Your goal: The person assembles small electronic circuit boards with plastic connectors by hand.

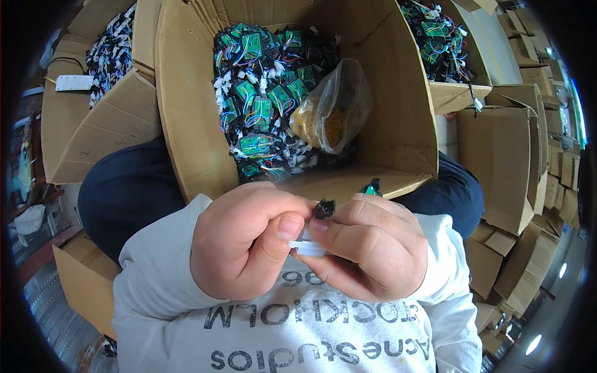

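Connector (323, 208), small black plastic (white plug (309, 248) beneath), pinched between left hand (239, 245) and right hand (367, 248) above box (186, 124); looks light, stiff, best gripped by its housing.

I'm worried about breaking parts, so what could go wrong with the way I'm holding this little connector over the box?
1. Both hands, left hand and right hand, pinch the small black connector and white connector by fingertips only; a slip could drop them into the cardboard box among the tangled green circuit boards.
2. Hard squeezing might bend the parts.
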`<state>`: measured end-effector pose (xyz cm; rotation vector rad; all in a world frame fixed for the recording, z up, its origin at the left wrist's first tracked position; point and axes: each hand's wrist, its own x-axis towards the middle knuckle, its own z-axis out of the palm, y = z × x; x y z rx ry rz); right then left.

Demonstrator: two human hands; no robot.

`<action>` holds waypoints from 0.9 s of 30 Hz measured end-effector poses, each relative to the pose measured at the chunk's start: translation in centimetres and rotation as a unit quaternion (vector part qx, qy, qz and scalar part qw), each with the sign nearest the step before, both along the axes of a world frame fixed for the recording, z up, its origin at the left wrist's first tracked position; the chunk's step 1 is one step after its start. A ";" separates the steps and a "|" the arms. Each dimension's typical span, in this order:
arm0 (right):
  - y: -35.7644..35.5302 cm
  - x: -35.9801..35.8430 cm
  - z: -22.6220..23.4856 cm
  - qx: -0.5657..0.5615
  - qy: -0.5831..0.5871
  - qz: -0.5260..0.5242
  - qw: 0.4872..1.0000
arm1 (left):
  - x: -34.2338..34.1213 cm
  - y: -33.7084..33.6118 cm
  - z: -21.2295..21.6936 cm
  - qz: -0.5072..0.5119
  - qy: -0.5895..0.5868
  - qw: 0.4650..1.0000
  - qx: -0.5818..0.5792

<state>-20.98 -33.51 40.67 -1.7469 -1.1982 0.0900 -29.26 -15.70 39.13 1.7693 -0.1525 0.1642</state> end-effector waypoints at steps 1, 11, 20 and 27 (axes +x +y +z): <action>0.0 -0.1 -0.1 0.005 -0.006 -0.003 1.000 | 0.0 0.0 0.0 -0.007 -0.003 1.000 0.008; -0.1 -0.2 -0.1 -0.002 -0.037 -0.005 0.999 | 0.0 -0.6 -0.5 0.058 -0.039 0.997 0.014; -0.1 -0.4 0.2 -0.020 -0.026 -0.008 0.999 | -0.1 -0.2 -0.4 0.045 -0.054 0.996 0.056; -0.1 -0.6 -0.2 -0.016 -0.035 -0.010 0.999 | -0.2 -0.4 -0.6 0.067 -0.111 0.980 0.148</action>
